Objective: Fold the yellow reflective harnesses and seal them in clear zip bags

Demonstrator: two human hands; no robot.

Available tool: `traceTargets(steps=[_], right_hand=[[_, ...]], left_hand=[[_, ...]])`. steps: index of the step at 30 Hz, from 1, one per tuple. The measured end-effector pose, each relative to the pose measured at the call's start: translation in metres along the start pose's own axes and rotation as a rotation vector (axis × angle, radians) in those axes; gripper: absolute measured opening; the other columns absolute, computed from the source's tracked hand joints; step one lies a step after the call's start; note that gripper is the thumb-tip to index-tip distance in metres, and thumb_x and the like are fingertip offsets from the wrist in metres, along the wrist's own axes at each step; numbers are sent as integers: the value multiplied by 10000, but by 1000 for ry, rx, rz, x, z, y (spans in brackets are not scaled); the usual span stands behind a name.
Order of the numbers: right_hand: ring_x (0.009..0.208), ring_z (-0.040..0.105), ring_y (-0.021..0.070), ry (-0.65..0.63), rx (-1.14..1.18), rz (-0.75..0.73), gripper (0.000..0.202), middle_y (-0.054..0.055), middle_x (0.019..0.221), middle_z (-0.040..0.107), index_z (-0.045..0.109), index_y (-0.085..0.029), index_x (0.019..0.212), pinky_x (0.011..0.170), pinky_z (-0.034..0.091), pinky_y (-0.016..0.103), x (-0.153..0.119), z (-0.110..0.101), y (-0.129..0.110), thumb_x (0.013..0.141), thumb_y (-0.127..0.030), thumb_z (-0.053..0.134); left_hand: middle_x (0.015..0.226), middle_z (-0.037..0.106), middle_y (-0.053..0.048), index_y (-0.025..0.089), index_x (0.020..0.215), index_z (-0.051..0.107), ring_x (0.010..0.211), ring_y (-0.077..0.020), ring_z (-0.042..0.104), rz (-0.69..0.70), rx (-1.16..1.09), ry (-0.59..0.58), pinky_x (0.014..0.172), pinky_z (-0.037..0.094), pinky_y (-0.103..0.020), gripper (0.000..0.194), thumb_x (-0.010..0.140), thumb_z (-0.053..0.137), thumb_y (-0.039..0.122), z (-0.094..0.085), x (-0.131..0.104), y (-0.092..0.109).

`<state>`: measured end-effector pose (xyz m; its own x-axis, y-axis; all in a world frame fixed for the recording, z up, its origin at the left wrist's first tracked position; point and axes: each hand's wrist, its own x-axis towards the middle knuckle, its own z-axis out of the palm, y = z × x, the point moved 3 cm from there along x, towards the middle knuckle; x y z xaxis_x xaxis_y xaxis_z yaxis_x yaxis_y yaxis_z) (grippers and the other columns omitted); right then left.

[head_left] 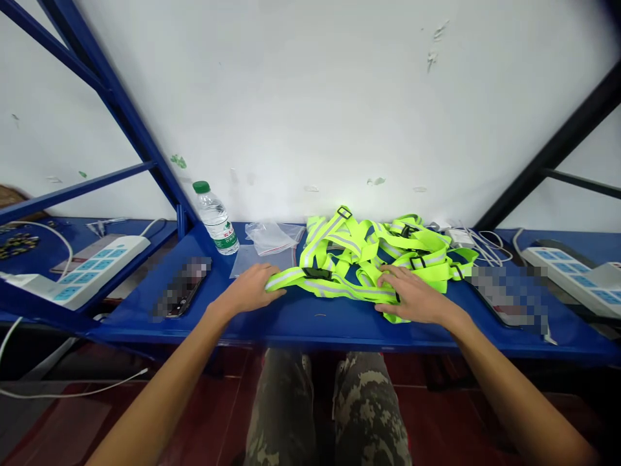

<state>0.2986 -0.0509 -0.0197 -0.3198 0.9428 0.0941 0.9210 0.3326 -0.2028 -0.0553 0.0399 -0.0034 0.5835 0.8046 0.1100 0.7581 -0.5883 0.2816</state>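
A tangle of neon-yellow reflective straps (334,249) with grey stripes and black buckles lies on the blue shelf. My left hand (253,287) is closed round the left end of one strap, its thumb and fingers pinching it. From there the strap runs right, past a black buckle (317,273), to my right hand (406,294). That hand is on the front right of the pile, fingers curled over the same strap and thumb beneath. Part of the webbing is hidden under its fingers.
A water bottle (216,219) stands at the back left, beside clear plastic bags (272,238). Blurred phones lie at left (187,288) and right (507,296). White power strips (92,268) and a charger with cables (485,246) are at the sides. The wall (310,97) rises behind.
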Motion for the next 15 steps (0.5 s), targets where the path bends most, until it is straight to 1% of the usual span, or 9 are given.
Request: traceTargets(steps=[2, 3, 6, 8, 10, 12, 14, 15], right_hand=[[1334, 397, 380, 51, -39, 5, 452, 149, 1386, 505, 623, -200, 1133, 1050, 370, 550, 6, 2, -17, 808, -512, 651], [1335, 405, 368, 70, -20, -7, 465, 141, 1370, 529, 624, -199, 1156, 1066, 361, 535, 11, 3, -28, 826, -527, 630], [1214, 549, 282, 92, 140, -42, 452, 122, 1280, 613, 604, -187, 1211, 1031, 421, 417, 35, 12, -56, 921, -518, 500], [1214, 555, 270, 103, 204, -49, 458, 125, 1314, 596, 555, -177, 1284, 1015, 425, 388, 55, 19, -67, 940, -470, 479], [1209, 551, 282, 78, 209, -59, 517, 143, 1319, 585, 494, -153, 1348, 994, 425, 384, 71, 26, -73, 898, -398, 561], [1104, 593, 267, 49, 204, -59, 539, 140, 1213, 626, 474, -132, 1352, 919, 447, 361, 82, 30, -74, 853, -290, 603], [961, 613, 229, 53, 199, -67, 435, 102, 1067, 650, 527, -138, 1273, 824, 452, 326, 88, 29, -73, 846, -207, 576], [910, 606, 215, 68, 191, -80, 362, 86, 1015, 646, 562, -148, 1211, 788, 444, 313, 89, 27, -71, 852, -190, 563]], left_hand=[[1018, 658, -92, 190, 1040, 610, 966, -293, 590, 5, 5, -12, 814, 436, -373, 412, 815, 578, 533, 4, 0, 6], [980, 654, -78, 189, 1030, 587, 907, -273, 592, 0, -19, -17, 766, 430, -354, 405, 826, 565, 539, 6, 1, 9], [863, 624, -16, 197, 999, 523, 745, -196, 558, 8, -176, -5, 663, 386, -295, 367, 853, 541, 534, 8, 6, 20], [848, 606, 9, 201, 995, 496, 723, -169, 537, 34, -265, 23, 653, 370, -274, 355, 852, 556, 521, 6, 10, 27], [837, 597, 24, 205, 1001, 487, 712, -154, 522, 44, -305, 50, 652, 360, -262, 347, 845, 576, 502, 4, 13, 30], [808, 590, 34, 207, 1001, 491, 685, -145, 506, 41, -302, 62, 638, 343, -255, 342, 839, 589, 492, 1, 14, 30], [784, 587, 35, 207, 996, 500, 661, -144, 495, 33, -274, 54, 618, 327, -253, 346, 832, 594, 497, 1, 13, 28], [785, 591, 31, 208, 996, 503, 662, -149, 499, 31, -254, 44, 612, 324, -255, 349, 825, 600, 496, 1, 12, 26]])
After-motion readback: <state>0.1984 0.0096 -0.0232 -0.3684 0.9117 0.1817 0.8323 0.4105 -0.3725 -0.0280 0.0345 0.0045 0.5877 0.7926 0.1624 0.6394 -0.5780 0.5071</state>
